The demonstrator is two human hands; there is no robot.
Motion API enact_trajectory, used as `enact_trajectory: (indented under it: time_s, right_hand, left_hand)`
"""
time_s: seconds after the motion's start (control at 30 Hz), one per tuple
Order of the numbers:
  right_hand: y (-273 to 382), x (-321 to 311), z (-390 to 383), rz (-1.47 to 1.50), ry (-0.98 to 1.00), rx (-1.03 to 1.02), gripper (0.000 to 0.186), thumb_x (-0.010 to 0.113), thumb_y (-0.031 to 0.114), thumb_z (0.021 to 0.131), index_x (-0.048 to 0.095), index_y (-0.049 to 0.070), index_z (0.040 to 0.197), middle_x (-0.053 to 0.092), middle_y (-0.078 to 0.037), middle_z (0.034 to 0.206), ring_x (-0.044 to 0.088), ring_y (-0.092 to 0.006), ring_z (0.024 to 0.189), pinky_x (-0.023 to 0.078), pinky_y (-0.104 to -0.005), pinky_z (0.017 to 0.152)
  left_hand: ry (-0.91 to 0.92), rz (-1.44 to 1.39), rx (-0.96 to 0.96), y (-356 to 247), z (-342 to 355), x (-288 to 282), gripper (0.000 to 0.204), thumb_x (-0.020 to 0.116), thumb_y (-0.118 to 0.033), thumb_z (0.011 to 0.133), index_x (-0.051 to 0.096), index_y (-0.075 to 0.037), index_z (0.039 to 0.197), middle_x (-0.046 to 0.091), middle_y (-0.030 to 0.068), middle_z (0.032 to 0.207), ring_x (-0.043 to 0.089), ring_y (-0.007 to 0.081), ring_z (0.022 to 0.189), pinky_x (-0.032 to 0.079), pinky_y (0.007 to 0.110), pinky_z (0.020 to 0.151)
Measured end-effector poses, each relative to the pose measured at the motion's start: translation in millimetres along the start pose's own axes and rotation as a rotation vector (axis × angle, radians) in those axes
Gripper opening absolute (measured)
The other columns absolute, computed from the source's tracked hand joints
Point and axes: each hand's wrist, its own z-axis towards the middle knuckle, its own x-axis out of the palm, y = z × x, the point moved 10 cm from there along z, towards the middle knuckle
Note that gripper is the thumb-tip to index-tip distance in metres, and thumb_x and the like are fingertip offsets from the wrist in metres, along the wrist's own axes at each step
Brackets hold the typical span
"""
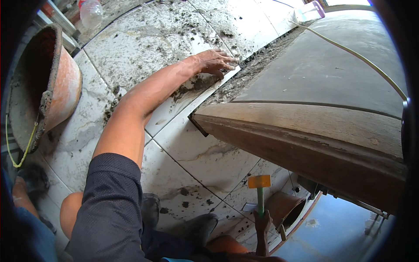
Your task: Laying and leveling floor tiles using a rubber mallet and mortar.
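Note:
My left hand (216,62) reaches out over the tiled floor, palm down with its fingers stretched toward the wall. Its fingertips are at the end of a narrow white tile strip (210,94) along the foot of the wall; whether they press on it I cannot tell. Lower right, my right hand (262,221) is closed around the green handle of a mallet (259,181) with a yellow-orange head. The mallet stands head up, apart from the strip. Crumbs of grey mortar (183,30) lie scattered over the marbled floor tiles (187,161) around my left hand.
A mortar-crusted orange bucket (67,83) tilts at the left, near another person's leg (21,194). A wooden frame (297,126) juts out beside the grey wall (331,56), crossed by a pale cable (362,56). Another bucket (279,205) sits lower right; a plastic bottle (91,15) stands upper left.

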Motion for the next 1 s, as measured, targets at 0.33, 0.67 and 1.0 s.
enact_trajectory:
  time_s: [0.33,0.67,1.0]
  right_hand:
    - [-1.4,3.6,0.9,0.012,-0.007,-0.026,0.034,0.073,0.028,0.068,0.055,0.000,0.075,0.058,-0.016,0.067,0.057,-0.0307,0.062,0.043,-0.0405,0.059]
    - [4.0,2.4,0.4,0.005,0.027,0.012,0.036,0.073,0.030,0.068,0.057,-0.001,0.077,0.058,-0.016,0.070,0.056,-0.0317,0.066,0.042,-0.0421,0.062]
    - [1.8,2.6,1.3,0.038,-0.005,-0.049,0.034,0.074,0.028,0.068,0.058,-0.001,0.077,0.059,-0.015,0.066,0.058,-0.0294,0.059,0.044,-0.0394,0.057]
  left_hand:
    - [-0.122,-0.398,-0.348,36.2,86.2,34.9,0.018,0.042,-0.004,0.087,0.056,-0.012,0.096,0.058,0.0090,0.092,0.057,0.0166,0.075,0.052,0.028,0.071]
    - [0.265,0.129,-0.452,47.8,22.7,29.6,0.032,0.045,-0.006,0.086,0.057,-0.023,0.110,0.038,0.0042,0.135,0.038,0.0209,0.124,0.034,0.037,0.103]
    - [0.270,0.323,0.016,-18.0,-8.3,32.5,0.043,0.044,-0.012,0.087,0.038,-0.021,0.129,0.026,-0.0007,0.143,0.023,0.0186,0.132,0.012,0.046,0.110]
